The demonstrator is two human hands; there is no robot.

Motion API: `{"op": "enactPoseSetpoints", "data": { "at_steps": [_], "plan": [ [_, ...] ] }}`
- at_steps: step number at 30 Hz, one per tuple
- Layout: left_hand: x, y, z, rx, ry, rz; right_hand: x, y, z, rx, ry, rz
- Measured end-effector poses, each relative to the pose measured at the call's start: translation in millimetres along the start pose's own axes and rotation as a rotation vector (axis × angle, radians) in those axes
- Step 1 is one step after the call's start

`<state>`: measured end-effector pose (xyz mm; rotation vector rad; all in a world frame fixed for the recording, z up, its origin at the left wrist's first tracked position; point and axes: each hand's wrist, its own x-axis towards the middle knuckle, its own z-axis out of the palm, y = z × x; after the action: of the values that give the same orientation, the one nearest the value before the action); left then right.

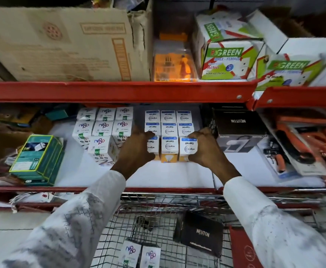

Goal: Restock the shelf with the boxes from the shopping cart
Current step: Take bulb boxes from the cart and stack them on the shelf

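Observation:
On the white middle shelf [177,176] stands a block of white Wipro Garnet bulb boxes [169,130], three across. My left hand [137,149] presses the left end of the front row and my right hand [202,147] grips the rightmost front box [189,147]. Between them a front box [169,149] shows its orange face. Left of this block stands a stack of white boxes with a pink logo [102,128]. Below, the wire shopping cart [158,219] holds two more pink-logo boxes [140,256] and a black Neuton box [200,235].
A black Neuton box [237,124] sits just right of my right hand. A green box [38,159] lies at the shelf's left, orange tool packs [301,149] at its right. The red upper shelf beam [119,91] carries a large carton [61,43] and R-Green boxes [226,57].

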<state>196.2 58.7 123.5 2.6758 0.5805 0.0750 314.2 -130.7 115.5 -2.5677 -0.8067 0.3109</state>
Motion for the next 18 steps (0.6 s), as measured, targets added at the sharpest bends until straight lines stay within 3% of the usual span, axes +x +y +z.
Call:
{"op": "enactPoseSetpoints", "data": {
  "at_steps": [18],
  "plan": [
    [4, -14, 38, -0.012, 0.011, 0.046, 6, 12, 32, -0.006, 0.058, -0.016]
  ]
}}
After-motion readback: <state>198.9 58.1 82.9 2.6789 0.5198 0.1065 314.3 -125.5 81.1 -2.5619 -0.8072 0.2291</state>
